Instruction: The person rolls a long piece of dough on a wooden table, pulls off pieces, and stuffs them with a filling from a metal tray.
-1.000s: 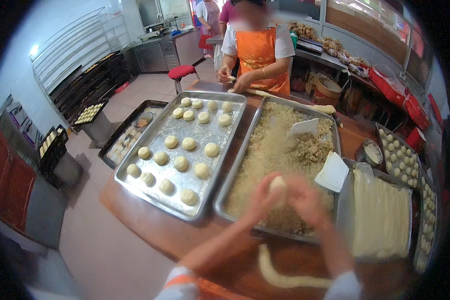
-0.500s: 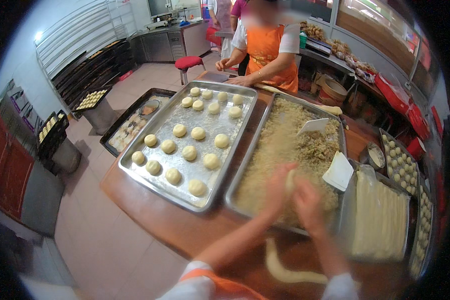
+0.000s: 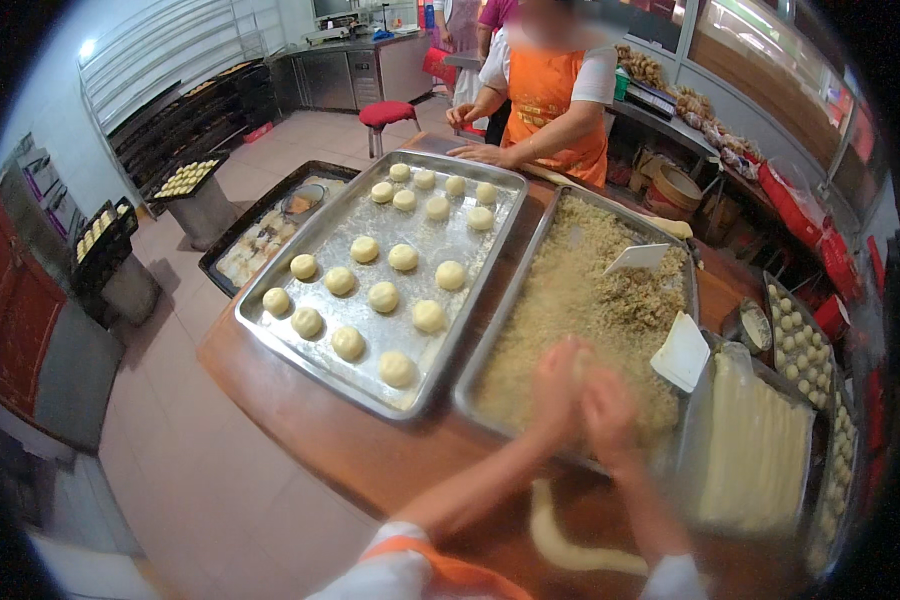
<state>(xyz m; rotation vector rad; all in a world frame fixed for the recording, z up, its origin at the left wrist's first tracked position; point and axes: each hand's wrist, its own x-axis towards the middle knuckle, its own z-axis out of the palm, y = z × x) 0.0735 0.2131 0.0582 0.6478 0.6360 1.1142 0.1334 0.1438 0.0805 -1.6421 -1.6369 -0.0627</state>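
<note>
Your left hand (image 3: 558, 385) and right hand (image 3: 610, 405) are together, fingers closed around a blurred piece of dough (image 3: 581, 367) above the tray (image 3: 507, 300) of crumbly filling (image 3: 560, 265). A dough strip (image 3: 560, 548) lies on the table (image 3: 300, 400) below your wrists, and rows of dough balls (image 3: 383, 297) sit in the metal pan (image 3: 345, 222) to your left.

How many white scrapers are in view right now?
2. One white scraper stands tilted in the filling, toward the far end; the other scraper is nearer, at the right edge of the filling tray. Others could be buried.
</note>
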